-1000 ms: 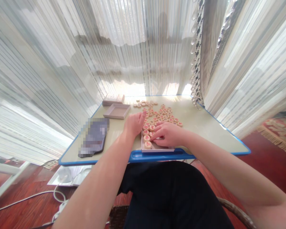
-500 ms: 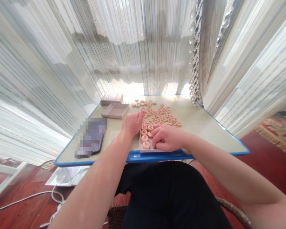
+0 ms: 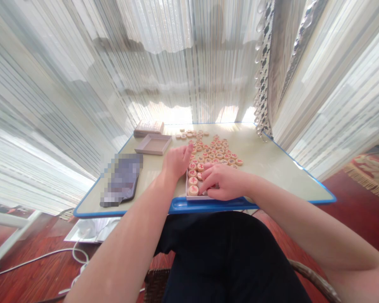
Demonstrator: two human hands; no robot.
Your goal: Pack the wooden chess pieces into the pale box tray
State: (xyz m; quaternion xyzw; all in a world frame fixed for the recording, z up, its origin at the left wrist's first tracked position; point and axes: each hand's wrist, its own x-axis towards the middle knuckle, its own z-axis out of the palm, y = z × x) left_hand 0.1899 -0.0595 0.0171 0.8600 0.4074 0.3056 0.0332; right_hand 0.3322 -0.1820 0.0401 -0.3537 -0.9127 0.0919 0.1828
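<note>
A shallow pale box [image 3: 187, 187] lies at the table's near edge, with round wooden Chinese chess pieces [image 3: 193, 181] in rows inside it. Their characters are red. Over the box's right part is my right hand [image 3: 224, 181], fingers bent down into it, the fingertips beside the nearest piece of the left column. Whatever those fingers hold is hidden. My left hand [image 3: 177, 161] is at the box's left side, its fingers curled and its thumb raised. I cannot see what lies inside its grasp. Beyond the box, many more loose pieces [image 3: 220, 150] are spread on the table.
At the left are an open shallow box part [image 3: 153, 145], a stack that looks like cards or a box [image 3: 148, 128], and a blurred phone-like dark slab [image 3: 123, 179]. The table [image 3: 278, 181] has a blue rim. Striped curtains [image 3: 189, 71] hang close behind it.
The right hand's fingertips have shifted slightly left, closer to the nearest piece in the left column. My left hand stays at the box's side. The whole view has moved a little.
</note>
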